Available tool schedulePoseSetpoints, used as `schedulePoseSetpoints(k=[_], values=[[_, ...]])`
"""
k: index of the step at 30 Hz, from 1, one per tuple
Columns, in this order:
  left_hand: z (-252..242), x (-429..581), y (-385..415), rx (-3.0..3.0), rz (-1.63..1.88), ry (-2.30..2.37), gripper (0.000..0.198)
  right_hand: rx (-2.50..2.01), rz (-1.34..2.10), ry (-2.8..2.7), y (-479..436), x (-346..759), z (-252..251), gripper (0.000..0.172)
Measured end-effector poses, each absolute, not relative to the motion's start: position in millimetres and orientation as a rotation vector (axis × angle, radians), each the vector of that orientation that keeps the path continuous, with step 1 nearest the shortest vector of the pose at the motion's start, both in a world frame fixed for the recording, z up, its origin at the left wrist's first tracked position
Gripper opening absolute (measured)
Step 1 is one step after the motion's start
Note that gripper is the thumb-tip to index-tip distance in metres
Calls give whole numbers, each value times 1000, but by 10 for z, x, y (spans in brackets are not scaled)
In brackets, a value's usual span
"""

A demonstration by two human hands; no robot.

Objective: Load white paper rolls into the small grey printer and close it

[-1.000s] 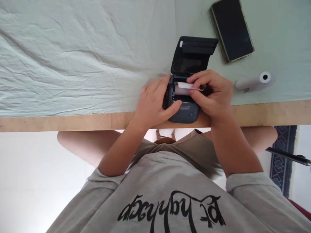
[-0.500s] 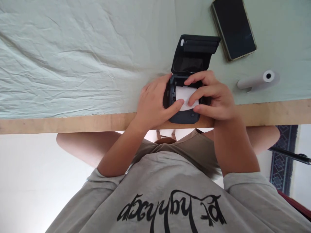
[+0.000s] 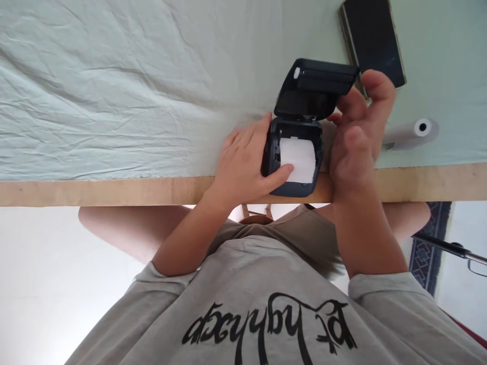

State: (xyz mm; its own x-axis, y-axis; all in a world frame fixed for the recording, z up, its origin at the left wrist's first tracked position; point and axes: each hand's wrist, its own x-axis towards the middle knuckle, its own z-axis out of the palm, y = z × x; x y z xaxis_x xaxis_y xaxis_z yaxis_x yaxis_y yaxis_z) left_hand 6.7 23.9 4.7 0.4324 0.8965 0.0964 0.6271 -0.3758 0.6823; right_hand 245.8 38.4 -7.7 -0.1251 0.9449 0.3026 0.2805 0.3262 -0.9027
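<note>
A small dark portable receipt printer [image 3: 292, 189] sits at the table's front edge with its lid [image 3: 321, 83] raised. A white paper roll [image 3: 302, 152] lies in its bay, the loose end over the front rim. Along the printer's left side, my left hand [image 3: 245, 159] grips the body, its thumb resting on the paper. My right hand [image 3: 359, 132] is at the right of the raised lid, fingers apart and partly curled. Some of its fingertips are at or behind the lid's right edge; whether they touch it I cannot tell.
A dark smartphone [image 3: 375, 40] in a case lies beyond my right hand. Right of that hand a second white paper roll [image 3: 409, 133] rests on its side. Pale green wrinkled cloth [image 3: 133, 91] covers the table up to a bare wooden edge [image 3: 95, 192].
My right hand has left the paper and moved up and right to the lid's edge. The printer has shifted slightly right in view. My left hand keeps its hold.
</note>
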Motion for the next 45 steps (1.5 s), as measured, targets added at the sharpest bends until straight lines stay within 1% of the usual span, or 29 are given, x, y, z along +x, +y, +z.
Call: schedulePoseSetpoints(k=[3,4,9,15,21,24,29,34,42,45], values=[[21,58,237,2097,663,1269,96,-1001,765,-1374,382,2396,-83,49],[16,56,236,2093,671,1265,97,-1000,773,-1358,385,2380,-87,47],[25,51,233,2091,688,1257,90,-1060,748,-1375,403,2382,-109,48],[62,34,240,2094,695,1234,75,-1089,774,-1671,400,2432,-113,54],[68,40,263,2015,711,1274,64,-1086,953,-1805,445,2488,40,44],[50,42,267,2025,705,1285,64,-1141,1006,-1867,443,2503,119,44],[27,41,271,2032,713,1287,65,-1130,986,-1922,436,2521,106,43],[11,51,279,2020,737,1276,60,-1071,948,-1939,434,2535,35,43],[45,39,278,2017,773,1239,52,-1135,851,-1906,359,2494,43,41],[33,16,271,1892,864,1207,46,-1135,870,-1868,353,2489,51,42]])
